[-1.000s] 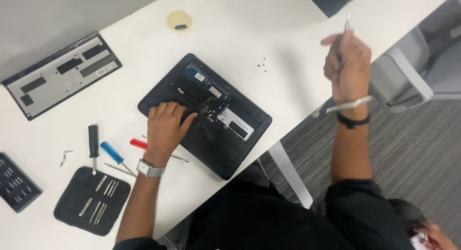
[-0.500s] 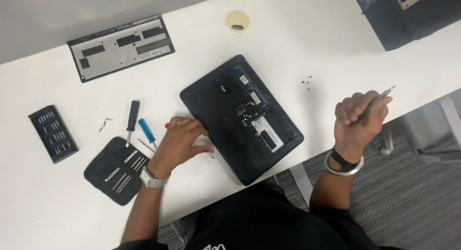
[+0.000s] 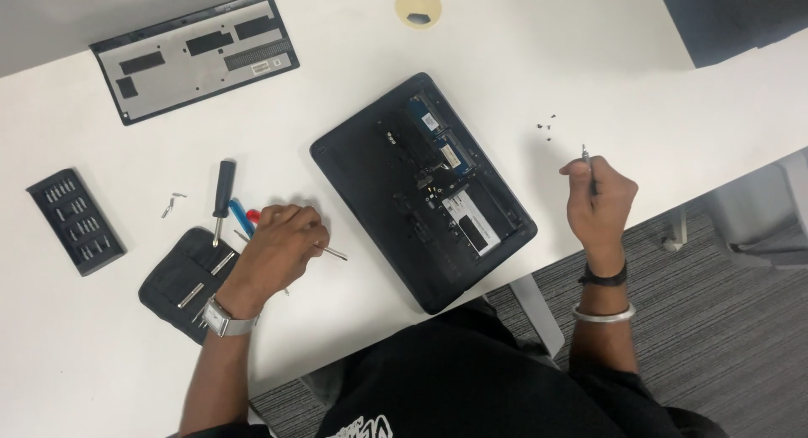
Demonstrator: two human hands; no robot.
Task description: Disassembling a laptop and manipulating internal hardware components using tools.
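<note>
An opened black laptop (image 3: 497, 236) lies bottom side up on the white table (image 3: 353, 84), its boards and parts exposed. My left hand (image 3: 282, 246) rests on the table left of the laptop. Its fingers are curled over a red-handled screwdriver (image 3: 334, 253), whose thin shaft sticks out toward the laptop. A blue-handled screwdriver (image 3: 239, 217) lies just beside this hand. My right hand (image 3: 599, 204) is right of the laptop near the table's front edge, closed on a small thin screwdriver (image 3: 585, 154) that points up and away.
The laptop's removed bottom cover (image 3: 198, 55) lies at the back left. A bit case (image 3: 76, 222), a black tool pouch (image 3: 181, 278), a black-handled screwdriver (image 3: 222, 190) and loose screws (image 3: 171, 205) lie at the left. More screws (image 3: 547, 127) lie beside the laptop, a tape roll (image 3: 418, 5) at the back.
My left hand left the laptop and moved left onto the screwdrivers. My right hand came down from raised height to the table edge, still holding the small screwdriver.
</note>
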